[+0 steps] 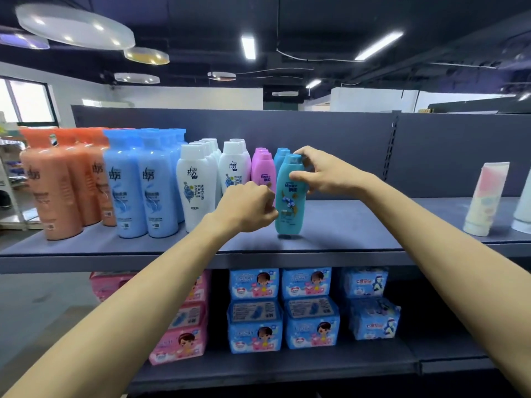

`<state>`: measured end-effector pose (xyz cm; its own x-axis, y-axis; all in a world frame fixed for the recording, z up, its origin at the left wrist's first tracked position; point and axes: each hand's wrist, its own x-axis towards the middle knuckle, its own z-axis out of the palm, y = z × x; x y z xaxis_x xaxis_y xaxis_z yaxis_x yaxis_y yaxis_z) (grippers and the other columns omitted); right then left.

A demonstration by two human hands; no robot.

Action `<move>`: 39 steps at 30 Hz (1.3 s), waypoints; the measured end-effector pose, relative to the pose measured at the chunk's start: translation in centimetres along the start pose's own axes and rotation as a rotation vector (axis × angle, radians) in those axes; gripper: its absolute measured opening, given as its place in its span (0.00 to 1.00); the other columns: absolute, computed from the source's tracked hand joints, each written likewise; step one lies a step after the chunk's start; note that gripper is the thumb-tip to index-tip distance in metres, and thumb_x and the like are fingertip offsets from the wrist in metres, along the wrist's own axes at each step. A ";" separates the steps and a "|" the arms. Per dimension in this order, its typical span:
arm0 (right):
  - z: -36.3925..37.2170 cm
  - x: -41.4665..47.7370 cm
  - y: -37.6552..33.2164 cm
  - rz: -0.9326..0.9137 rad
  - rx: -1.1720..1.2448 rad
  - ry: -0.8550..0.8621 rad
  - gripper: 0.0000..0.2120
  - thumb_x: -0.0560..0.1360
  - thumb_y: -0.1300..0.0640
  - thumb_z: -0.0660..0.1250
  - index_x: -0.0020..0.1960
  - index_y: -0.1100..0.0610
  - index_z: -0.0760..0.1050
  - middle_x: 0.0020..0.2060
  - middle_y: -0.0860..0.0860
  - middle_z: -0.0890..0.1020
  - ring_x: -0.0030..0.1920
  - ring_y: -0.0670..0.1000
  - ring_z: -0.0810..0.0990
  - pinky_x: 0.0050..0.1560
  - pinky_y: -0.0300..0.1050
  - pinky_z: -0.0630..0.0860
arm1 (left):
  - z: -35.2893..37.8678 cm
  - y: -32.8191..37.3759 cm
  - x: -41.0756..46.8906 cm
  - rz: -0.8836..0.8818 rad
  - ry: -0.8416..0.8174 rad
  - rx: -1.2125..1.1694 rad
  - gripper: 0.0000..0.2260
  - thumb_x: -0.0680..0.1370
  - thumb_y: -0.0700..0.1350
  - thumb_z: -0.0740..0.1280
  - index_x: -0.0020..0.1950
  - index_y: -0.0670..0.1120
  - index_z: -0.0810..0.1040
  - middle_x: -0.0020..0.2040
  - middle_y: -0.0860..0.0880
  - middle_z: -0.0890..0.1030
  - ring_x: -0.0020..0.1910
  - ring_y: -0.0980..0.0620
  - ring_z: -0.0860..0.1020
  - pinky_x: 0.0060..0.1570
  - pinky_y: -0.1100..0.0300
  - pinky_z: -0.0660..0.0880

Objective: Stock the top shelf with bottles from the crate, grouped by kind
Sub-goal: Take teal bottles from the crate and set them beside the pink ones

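Currently, placing: teal Rejoice bottle (288, 196), upright on the top shelf (359, 225) just right of the pink Rejoice bottles (262, 171); your right hand (321, 175) grips its top, your left hand (248, 206) is curled at its side, hold unclear; next, probably square it and release.

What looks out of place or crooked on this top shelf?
Nothing spilled or fallen. The bottles stand upright in colour groups; the right hand holds the teal bottle. Only the tube at far right seems to lean, perhaps from the wide lens.
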<state>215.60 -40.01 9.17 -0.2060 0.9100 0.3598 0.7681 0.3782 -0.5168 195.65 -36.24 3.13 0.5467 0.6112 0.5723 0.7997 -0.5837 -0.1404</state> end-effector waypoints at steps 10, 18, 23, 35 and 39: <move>2.5 -0.6 1.7 0.089 0.070 0.024 0.18 0.78 0.54 0.68 0.65 0.53 0.68 0.54 0.47 0.80 0.47 0.50 0.83 0.45 0.47 0.83 | 2.5 -1.6 -0.9 -0.068 -0.079 0.003 0.08 0.73 0.52 0.62 0.36 0.50 0.71 0.39 0.48 0.80 0.39 0.42 0.77 0.37 0.56 0.73; 6.9 -2.2 4.2 0.212 0.095 -0.001 0.29 0.69 0.55 0.78 0.64 0.54 0.68 0.55 0.47 0.78 0.43 0.46 0.82 0.35 0.37 0.78 | 3.6 -2.2 -0.7 -0.074 -0.087 0.009 0.07 0.71 0.52 0.62 0.36 0.49 0.73 0.39 0.47 0.81 0.39 0.42 0.77 0.36 0.57 0.72; 7.7 -2.0 5.1 0.228 0.114 0.020 0.30 0.68 0.54 0.80 0.64 0.53 0.69 0.54 0.47 0.79 0.40 0.44 0.82 0.31 0.33 0.75 | 4.5 -2.0 -0.4 -0.071 -0.076 0.001 0.08 0.72 0.52 0.62 0.37 0.50 0.73 0.39 0.48 0.80 0.40 0.43 0.77 0.35 0.57 0.69; 8.2 0.5 7.3 0.239 0.075 0.084 0.28 0.68 0.54 0.79 0.62 0.54 0.69 0.53 0.47 0.78 0.50 0.49 0.80 0.39 0.35 0.73 | 6.7 -1.5 0.9 -0.086 -0.029 -0.028 0.08 0.73 0.53 0.63 0.42 0.49 0.76 0.42 0.47 0.81 0.44 0.42 0.78 0.37 0.56 0.66; 8.1 1.6 8.2 0.250 0.063 0.100 0.28 0.67 0.54 0.78 0.61 0.54 0.69 0.51 0.47 0.78 0.47 0.47 0.79 0.37 0.33 0.71 | 7.3 -1.5 1.6 -0.095 -0.028 -0.068 0.07 0.73 0.52 0.63 0.41 0.49 0.74 0.40 0.49 0.80 0.42 0.44 0.77 0.36 0.57 0.66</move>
<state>216.66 -34.09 -0.77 0.0485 0.9564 0.2881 0.7476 0.1565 -0.6454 197.09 -30.50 -1.62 0.4769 0.6798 0.5571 0.8300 -0.5569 -0.0310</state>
